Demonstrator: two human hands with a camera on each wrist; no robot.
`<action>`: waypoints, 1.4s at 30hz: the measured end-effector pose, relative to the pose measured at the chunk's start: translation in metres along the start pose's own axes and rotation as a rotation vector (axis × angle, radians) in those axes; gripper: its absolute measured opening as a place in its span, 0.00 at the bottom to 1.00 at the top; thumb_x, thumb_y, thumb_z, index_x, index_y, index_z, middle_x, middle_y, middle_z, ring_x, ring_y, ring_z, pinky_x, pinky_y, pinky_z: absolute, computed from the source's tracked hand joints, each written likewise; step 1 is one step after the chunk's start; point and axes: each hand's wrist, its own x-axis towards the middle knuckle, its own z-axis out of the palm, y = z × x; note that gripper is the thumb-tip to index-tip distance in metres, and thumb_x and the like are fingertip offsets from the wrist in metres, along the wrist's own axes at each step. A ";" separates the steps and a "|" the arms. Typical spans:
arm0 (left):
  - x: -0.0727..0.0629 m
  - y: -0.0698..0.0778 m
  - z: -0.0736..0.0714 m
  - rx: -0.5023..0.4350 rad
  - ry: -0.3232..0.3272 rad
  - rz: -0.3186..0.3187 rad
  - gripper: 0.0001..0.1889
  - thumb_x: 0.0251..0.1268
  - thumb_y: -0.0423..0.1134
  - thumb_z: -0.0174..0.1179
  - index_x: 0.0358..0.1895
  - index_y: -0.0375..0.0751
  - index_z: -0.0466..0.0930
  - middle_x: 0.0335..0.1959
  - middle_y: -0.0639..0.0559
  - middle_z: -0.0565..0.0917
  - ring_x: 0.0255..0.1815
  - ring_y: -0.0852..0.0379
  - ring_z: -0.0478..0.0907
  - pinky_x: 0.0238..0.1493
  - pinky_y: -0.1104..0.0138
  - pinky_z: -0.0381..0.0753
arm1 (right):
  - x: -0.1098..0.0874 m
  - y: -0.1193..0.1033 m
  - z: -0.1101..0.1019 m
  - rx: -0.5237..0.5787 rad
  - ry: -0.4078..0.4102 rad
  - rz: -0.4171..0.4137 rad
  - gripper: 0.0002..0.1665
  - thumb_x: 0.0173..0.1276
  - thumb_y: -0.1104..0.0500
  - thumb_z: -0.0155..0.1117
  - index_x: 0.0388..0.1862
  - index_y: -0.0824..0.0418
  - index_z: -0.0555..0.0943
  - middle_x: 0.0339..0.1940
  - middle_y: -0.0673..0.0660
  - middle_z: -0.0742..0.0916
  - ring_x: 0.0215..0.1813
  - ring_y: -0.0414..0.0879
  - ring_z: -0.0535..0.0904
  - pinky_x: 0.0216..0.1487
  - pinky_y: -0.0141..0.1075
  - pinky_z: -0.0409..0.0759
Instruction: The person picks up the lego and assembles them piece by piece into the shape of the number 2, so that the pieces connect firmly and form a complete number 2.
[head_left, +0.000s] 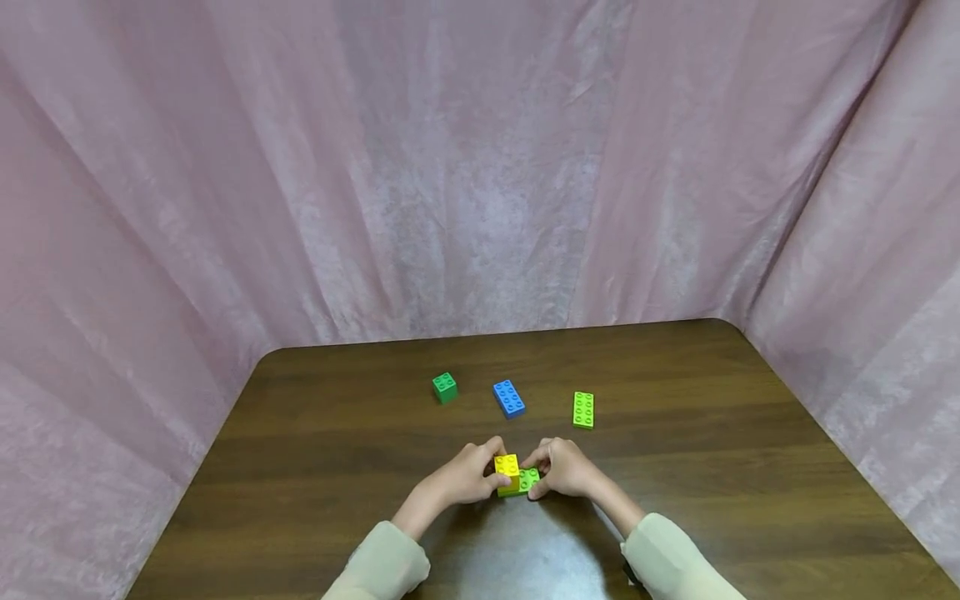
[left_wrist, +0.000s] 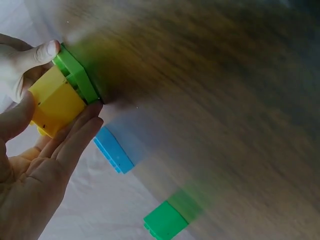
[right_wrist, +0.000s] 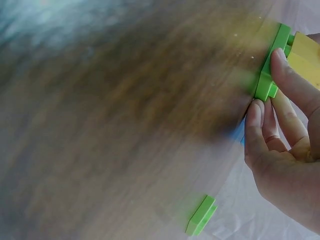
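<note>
My left hand (head_left: 463,477) grips a square yellow toy brick (head_left: 506,465) between thumb and fingers. The yellow brick sits over the left end of a thin lime-green brick (head_left: 528,480), whose studs show at its right end. At that right end, my right hand (head_left: 567,468) pinches the lime-green brick, its thumb on the near side. In the right wrist view the thumb presses against the edge of the lime-green brick (right_wrist: 272,65), low over the table. The left wrist view shows the yellow brick (left_wrist: 57,102) from its side, with left fingertips reaching the green one.
Beyond the hands on the brown wooden table (head_left: 337,433) lie a dark green square brick (head_left: 445,388), a blue brick (head_left: 509,399) and a second thin lime-green brick (head_left: 583,410). Pink curtains (head_left: 480,167) hang behind the table and along its sides.
</note>
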 end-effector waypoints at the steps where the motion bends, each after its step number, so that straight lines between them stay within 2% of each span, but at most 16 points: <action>1: 0.000 0.000 0.001 0.001 -0.002 0.001 0.08 0.67 0.35 0.61 0.42 0.38 0.71 0.28 0.51 0.78 0.25 0.64 0.67 0.28 0.75 0.69 | 0.000 0.001 0.000 0.004 -0.005 0.010 0.21 0.42 0.65 0.82 0.39 0.65 0.88 0.29 0.53 0.83 0.34 0.42 0.74 0.32 0.27 0.72; 9: 0.000 0.001 0.004 0.011 -0.019 0.029 0.09 0.66 0.33 0.61 0.41 0.37 0.70 0.28 0.50 0.78 0.26 0.63 0.67 0.28 0.74 0.69 | 0.000 0.004 0.000 0.023 -0.024 0.037 0.22 0.41 0.64 0.83 0.39 0.64 0.88 0.30 0.52 0.84 0.34 0.41 0.74 0.32 0.27 0.72; 16: 0.000 0.002 0.002 0.043 -0.035 -0.001 0.09 0.67 0.34 0.60 0.42 0.37 0.69 0.26 0.53 0.75 0.25 0.64 0.67 0.28 0.75 0.69 | 0.000 0.003 0.002 0.047 -0.021 0.027 0.22 0.41 0.64 0.83 0.39 0.65 0.88 0.29 0.53 0.83 0.33 0.42 0.74 0.31 0.27 0.72; 24: -0.004 -0.001 0.002 0.036 -0.015 -0.006 0.09 0.66 0.34 0.61 0.43 0.38 0.70 0.28 0.52 0.76 0.26 0.63 0.68 0.30 0.74 0.70 | 0.002 0.001 0.002 0.062 -0.028 0.042 0.22 0.41 0.65 0.83 0.39 0.65 0.88 0.30 0.54 0.84 0.34 0.42 0.76 0.32 0.27 0.74; 31: -0.001 -0.002 0.002 0.063 0.024 0.023 0.10 0.64 0.34 0.63 0.42 0.39 0.70 0.28 0.51 0.78 0.28 0.63 0.69 0.31 0.73 0.71 | 0.006 -0.002 -0.003 0.039 -0.012 0.065 0.21 0.41 0.64 0.83 0.38 0.64 0.89 0.31 0.53 0.84 0.35 0.42 0.76 0.32 0.28 0.75; 42: 0.002 -0.006 0.005 0.057 0.031 0.023 0.11 0.64 0.35 0.64 0.42 0.38 0.71 0.29 0.50 0.79 0.27 0.63 0.68 0.31 0.73 0.71 | 0.005 0.001 -0.003 0.058 -0.017 0.081 0.21 0.41 0.65 0.83 0.39 0.64 0.89 0.31 0.53 0.84 0.35 0.42 0.77 0.33 0.28 0.77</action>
